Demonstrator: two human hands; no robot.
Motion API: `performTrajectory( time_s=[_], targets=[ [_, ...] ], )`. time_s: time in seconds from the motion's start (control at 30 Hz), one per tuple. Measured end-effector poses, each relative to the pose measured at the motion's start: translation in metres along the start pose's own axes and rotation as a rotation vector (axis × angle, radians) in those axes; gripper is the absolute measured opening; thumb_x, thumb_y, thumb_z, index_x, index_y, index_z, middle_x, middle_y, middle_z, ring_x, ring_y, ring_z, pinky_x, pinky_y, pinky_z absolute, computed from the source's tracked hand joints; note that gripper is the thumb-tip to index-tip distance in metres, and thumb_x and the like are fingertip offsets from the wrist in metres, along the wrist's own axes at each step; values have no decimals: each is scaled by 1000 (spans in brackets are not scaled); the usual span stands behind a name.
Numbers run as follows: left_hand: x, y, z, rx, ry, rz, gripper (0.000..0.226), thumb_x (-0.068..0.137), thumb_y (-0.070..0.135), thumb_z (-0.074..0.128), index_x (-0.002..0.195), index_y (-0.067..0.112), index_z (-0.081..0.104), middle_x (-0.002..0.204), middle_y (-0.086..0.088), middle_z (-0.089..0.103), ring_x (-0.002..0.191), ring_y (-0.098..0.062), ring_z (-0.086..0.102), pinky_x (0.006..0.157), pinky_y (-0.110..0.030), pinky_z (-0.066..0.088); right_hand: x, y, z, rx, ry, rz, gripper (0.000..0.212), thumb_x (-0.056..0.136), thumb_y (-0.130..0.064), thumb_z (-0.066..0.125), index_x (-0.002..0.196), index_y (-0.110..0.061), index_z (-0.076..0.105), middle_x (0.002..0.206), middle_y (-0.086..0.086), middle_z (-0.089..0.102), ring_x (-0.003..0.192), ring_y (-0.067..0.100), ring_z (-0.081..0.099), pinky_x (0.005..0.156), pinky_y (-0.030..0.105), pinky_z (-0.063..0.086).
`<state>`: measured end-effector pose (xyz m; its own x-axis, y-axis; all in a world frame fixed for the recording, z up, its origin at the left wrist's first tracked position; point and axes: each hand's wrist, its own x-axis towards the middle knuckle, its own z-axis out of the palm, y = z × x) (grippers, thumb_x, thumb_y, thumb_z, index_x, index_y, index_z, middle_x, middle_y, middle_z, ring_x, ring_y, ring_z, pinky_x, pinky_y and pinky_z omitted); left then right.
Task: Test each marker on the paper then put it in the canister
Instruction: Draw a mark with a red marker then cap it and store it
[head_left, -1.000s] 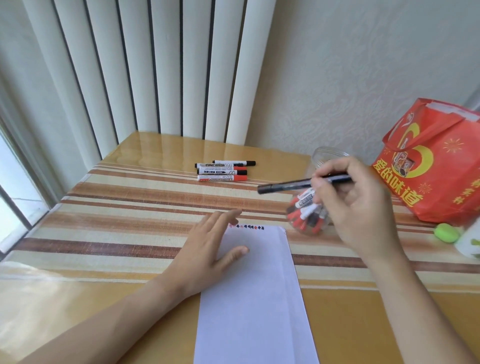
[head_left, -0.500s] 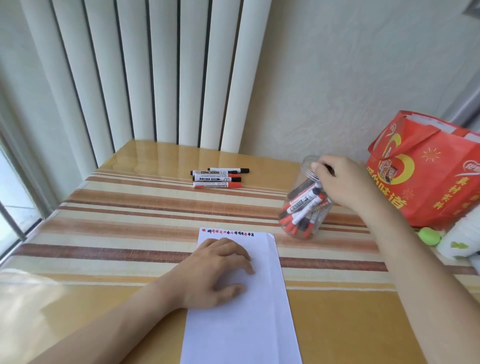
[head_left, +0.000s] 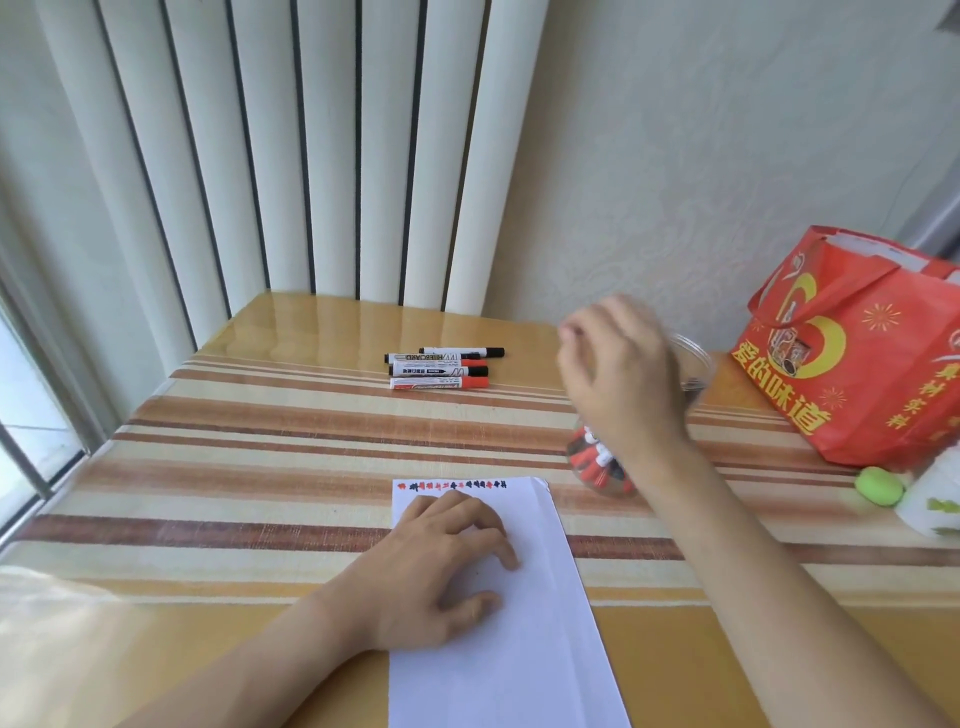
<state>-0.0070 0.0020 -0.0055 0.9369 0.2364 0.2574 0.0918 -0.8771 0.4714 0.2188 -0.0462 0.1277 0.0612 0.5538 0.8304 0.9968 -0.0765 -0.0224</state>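
A white paper sheet (head_left: 519, 639) lies near the table's front, with a row of red and black test marks along its top edge. My left hand (head_left: 441, 566) rests flat on it, fingers curled and spread. A clear plastic canister (head_left: 597, 467) holding several red and black markers stands right of the paper, mostly hidden behind my right hand (head_left: 618, 374), which hovers blurred in front of it, fingers loose, holding nothing. Several whiteboard markers (head_left: 441, 368) lie side by side at the back of the table, left of that hand.
A red gift bag (head_left: 857, 353) stands at the right against the wall. A green round object (head_left: 879, 486) and a white roll (head_left: 935, 499) sit beside it. Vertical blinds hang behind the striped table (head_left: 260, 457); a window frame runs along the left edge.
My right hand carried a black marker to the canister, dropped it in, and now moves left with nothing in it. My left hand slid down the paper and curled.
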Motion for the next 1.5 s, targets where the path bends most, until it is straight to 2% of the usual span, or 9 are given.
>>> performTrajectory(
  time_s=[0.17, 0.27, 0.53, 0.77, 0.93, 1.1, 1.23, 1.37, 1.5],
  targets=[
    [1, 1, -1, -2, -6, -3, 33, 89, 45, 60, 123, 44, 56, 129, 24, 44, 125, -3, 40, 107, -36, 32, -12, -12, 90, 189, -526, 131, 22, 99, -9, 55, 105, -15, 75, 106, -1, 70, 99, 21, 60, 80, 39, 53],
    [1, 1, -1, -1, -3, -4, 34, 89, 44, 62, 122, 43, 56, 128, 23, 44, 123, -4, 42, 105, -37, 33, -15, -5, 129, 179, -619, 212, 28, 101, -7, 55, 118, -16, 74, 119, -1, 71, 109, 21, 62, 87, 39, 54],
    [2, 1, -1, -14, 5, 3, 35, 88, 40, 65, 123, 39, 58, 127, 19, 47, 123, -7, 43, 107, -38, 31, -15, 2, 170, 108, -648, 174, 24, 101, -23, 63, 123, -15, 70, 119, -1, 60, 116, 21, 52, 86, 37, 50],
    [1, 2, -4, -5, 6, 4, 35, 88, 40, 65, 123, 39, 59, 127, 18, 47, 123, -7, 42, 107, -39, 30, -21, -4, 144, 161, -596, 171, 16, 96, -28, 69, 105, -15, 72, 93, -7, 51, 85, 16, 52, 69, 32, 42],
    [1, 2, -4, -28, 22, 15, 31, 90, 41, 64, 121, 38, 60, 126, 18, 49, 122, -7, 43, 107, -40, 33, -44, -18, 83, 440, -414, 336, 14, 91, -20, 71, 88, -15, 58, 67, -5, 56, 59, 10, 50, 60, 26, 39],
    [3, 1, -2, -66, 223, -50, 17, 97, 36, 60, 106, 22, 54, 107, 12, 51, 102, -11, 46, 94, -38, 41, -80, -22, 27, 821, -428, 528, 8, 94, -21, 66, 94, -17, 59, 79, -5, 76, 68, 26, 66, 63, 41, 51],
    [5, 2, -5, -151, 366, -178, 32, 101, 48, 52, 114, 18, 50, 110, 11, 52, 108, -5, 48, 95, -20, 37, -106, -30, 12, 1218, -405, 671, 12, 89, -12, 65, 100, -7, 62, 65, -7, 58, 56, 15, 48, 56, 22, 41],
    [8, -3, -2, -57, 309, -120, 24, 107, 37, 44, 103, 16, 55, 94, 9, 54, 87, -12, 49, 76, -28, 38, -116, -39, 13, 1309, -520, 644, 20, 90, -12, 66, 107, -3, 66, 74, -7, 63, 66, 9, 55, 63, 18, 43],
    [8, -10, 0, -19, 353, -159, 22, 106, 33, 42, 94, 17, 50, 85, 8, 49, 77, -17, 45, 66, -36, 39, -107, -25, 5, 1305, -340, 725, 17, 87, -14, 70, 100, -4, 66, 77, 0, 63, 64, 17, 56, 62, 25, 47]
  ],
)
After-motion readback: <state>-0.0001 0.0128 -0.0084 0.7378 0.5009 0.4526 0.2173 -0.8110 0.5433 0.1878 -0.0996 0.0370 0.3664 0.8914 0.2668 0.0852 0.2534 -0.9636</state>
